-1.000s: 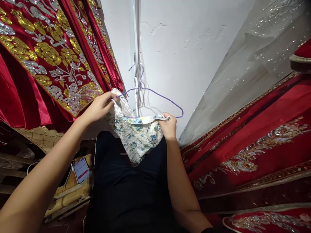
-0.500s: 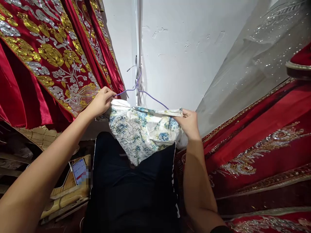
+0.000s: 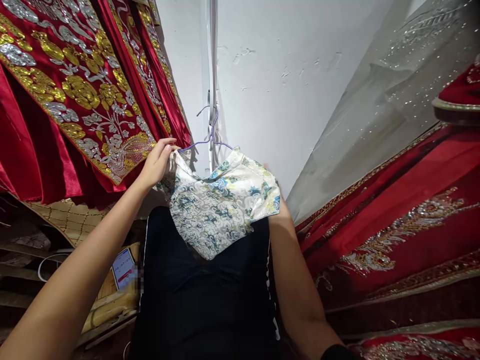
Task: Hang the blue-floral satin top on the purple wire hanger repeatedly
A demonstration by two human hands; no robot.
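Note:
A white short-sleeved top with a blue and green floral pattern hangs in front of me on a thin purple wire hanger. My left hand pinches the cloth at its left shoulder, beside the hanger's left end. My right hand is behind the right sleeve; only a blurred bit of finger shows above the cloth, so its grip is hidden. The hanger's right arm runs in under the top's right shoulder. Below the top is black cloth with a white trim down its right edge.
A white upright pole stands against the white wall. Red embroidered garments hang at left, with a sparkly sheer white one and red beaded ones at right. A phone showing a timer lies on a bamboo surface at lower left.
The top's right shoulder has gone up onto the hanger's right arm, and the sleeve now drapes down. My right hand has moved left and behind the sleeve. My left hand stays at the left shoulder.

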